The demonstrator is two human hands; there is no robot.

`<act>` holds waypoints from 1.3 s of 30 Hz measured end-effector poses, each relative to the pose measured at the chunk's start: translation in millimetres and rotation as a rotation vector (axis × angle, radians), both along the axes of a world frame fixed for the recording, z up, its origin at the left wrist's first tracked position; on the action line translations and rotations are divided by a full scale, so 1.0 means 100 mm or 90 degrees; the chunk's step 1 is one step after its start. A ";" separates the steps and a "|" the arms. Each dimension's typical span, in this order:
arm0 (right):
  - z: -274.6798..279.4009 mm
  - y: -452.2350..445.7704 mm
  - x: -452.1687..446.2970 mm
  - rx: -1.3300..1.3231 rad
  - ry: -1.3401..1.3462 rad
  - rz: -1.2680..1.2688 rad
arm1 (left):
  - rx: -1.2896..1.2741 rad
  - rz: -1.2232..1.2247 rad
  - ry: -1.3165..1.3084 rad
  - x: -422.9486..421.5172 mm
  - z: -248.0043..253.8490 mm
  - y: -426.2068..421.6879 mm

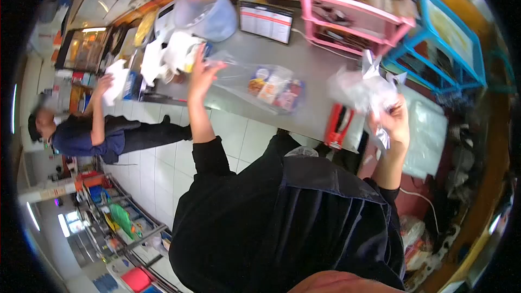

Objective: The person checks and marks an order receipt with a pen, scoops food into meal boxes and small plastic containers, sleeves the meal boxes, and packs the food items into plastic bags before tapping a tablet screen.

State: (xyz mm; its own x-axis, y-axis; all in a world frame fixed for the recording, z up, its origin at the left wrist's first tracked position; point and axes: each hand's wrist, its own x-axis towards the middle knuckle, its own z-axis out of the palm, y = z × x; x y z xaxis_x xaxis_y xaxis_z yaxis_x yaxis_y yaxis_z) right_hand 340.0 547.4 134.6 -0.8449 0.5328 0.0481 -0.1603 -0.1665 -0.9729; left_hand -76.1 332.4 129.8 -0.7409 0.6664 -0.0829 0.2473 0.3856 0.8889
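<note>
My left hand point(202, 78) is raised over the steel table, fingers apart, beside the end of a clear plastic bag point(234, 78); whether it touches the film I cannot tell. Colourful printed packets point(275, 88) lie in or under that bag. In my right hand point(395, 125), fingers closed, is a crumpled clear plastic bag point(374, 91) with shiny silver strips sticking out, partly blurred. To the left of this hand, near the table's edge, lies a red and black stapler-like tool point(340, 126).
Behind the table point(260, 51) stand a tablet-like screen point(266, 23), a translucent tub point(209, 13), a pink rack point(358, 16) and a blue rack point(434, 38). Stacked clear bags point(420, 133) lie at right. Another person point(95, 135) at left holds white paper point(115, 82).
</note>
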 end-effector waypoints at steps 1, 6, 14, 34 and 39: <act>-0.10 -0.02 -0.25 0.019 0.089 0.069 | 0.016 -0.081 -0.041 -0.02 0.03 -0.02; -0.35 -0.42 -2.26 0.202 -0.102 0.171 | 0.211 -0.261 -0.240 -0.33 -0.21 -0.01; -1.47 -0.93 -3.88 0.617 -0.547 0.020 | 0.269 -0.273 -0.337 -0.53 -0.24 0.11; -0.04 0.54 3.39 0.639 -1.527 -0.609 | 0.119 -0.224 -0.024 -0.60 0.02 0.05; 0.13 -0.10 1.05 0.622 -0.790 -0.500 | 0.104 -0.294 -0.131 -0.72 -0.01 -0.04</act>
